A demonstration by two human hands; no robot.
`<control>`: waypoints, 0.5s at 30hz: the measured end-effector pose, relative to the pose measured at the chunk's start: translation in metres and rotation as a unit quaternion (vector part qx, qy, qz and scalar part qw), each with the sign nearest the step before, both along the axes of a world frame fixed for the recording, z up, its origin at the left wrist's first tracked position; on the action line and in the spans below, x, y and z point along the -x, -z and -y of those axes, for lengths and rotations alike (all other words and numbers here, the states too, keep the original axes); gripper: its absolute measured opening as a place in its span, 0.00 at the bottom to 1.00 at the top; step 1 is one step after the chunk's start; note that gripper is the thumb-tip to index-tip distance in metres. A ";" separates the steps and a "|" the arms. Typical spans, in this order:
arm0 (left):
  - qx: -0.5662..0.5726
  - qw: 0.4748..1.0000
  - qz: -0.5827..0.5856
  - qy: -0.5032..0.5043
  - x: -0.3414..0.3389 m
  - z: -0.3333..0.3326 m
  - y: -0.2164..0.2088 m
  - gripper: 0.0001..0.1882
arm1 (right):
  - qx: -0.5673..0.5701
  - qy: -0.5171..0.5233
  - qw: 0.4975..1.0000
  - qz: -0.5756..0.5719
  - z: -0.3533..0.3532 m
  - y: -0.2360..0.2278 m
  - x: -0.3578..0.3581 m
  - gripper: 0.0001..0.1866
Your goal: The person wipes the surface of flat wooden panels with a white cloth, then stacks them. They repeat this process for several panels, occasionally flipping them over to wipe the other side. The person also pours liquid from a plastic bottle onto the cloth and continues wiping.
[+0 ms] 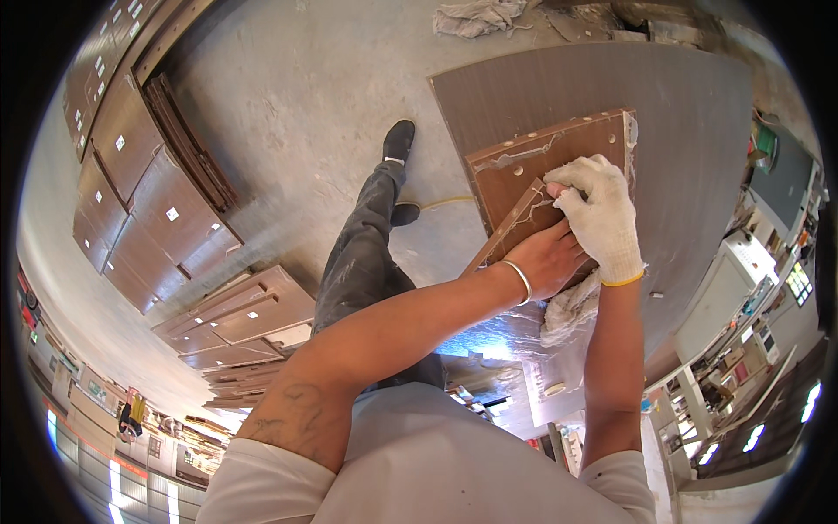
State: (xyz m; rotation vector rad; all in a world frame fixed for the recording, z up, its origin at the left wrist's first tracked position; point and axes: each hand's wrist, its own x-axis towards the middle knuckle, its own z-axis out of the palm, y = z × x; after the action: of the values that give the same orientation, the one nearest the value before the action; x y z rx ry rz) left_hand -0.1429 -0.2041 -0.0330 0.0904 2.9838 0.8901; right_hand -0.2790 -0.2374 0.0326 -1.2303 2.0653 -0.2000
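Note:
My left hand, bare with a bangle at the wrist, rests closed over a narrow brown wooden board tilted on a larger panel. Its fingertips are partly hidden beneath my right hand. My right hand wears a white knit glove, with its fingers pinched together near the board's upper corner. A bare thumb tip shows at the glove's edge; what the pinch holds, if anything, is too small to make out. Below lies a brown panel with drilled holes and pale stringy residue along its edges. A crumpled whitish cloth is beside my right wrist.
A large grey-brown sheet supports the panel. Stacked brown panels stand at left, with more boards nearer me. A rag lies at the far edge. A white machine cabinet stands at right. My leg and dark shoe show on the floor.

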 end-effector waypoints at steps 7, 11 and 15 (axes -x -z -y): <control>-0.014 1.000 -0.007 -0.009 0.001 -0.002 0.002 0.28 | -0.024 -0.126 0.990 -0.063 0.012 -0.008 0.003 0.07; -0.029 0.999 -0.022 -0.028 0.001 -0.003 0.003 0.25 | -0.053 -0.160 0.982 -0.082 0.021 -0.012 0.001 0.06; -0.016 1.000 0.013 0.003 0.002 -0.005 0.002 0.27 | -0.050 -0.196 0.971 -0.130 0.028 -0.015 -0.009 0.05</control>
State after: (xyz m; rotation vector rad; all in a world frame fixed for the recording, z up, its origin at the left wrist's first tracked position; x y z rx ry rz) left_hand -0.1452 -0.1995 -0.0352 0.0883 2.9449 0.9326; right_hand -0.2695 -0.2658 0.0477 -1.6375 1.9640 0.2593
